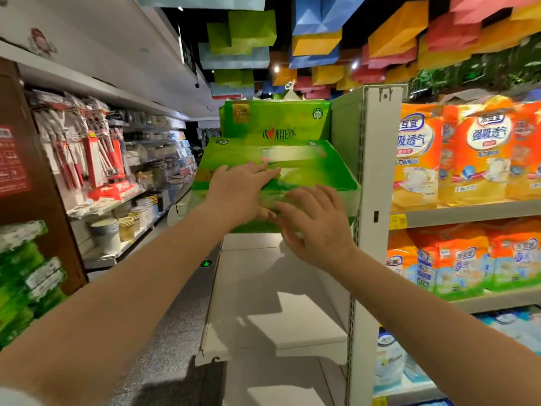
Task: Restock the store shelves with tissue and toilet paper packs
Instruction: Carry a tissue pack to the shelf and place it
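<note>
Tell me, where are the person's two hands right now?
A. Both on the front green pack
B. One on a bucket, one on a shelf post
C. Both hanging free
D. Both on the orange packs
A: the left hand and right hand lie with straight fingers on the green pack on the end shelf.
</note>
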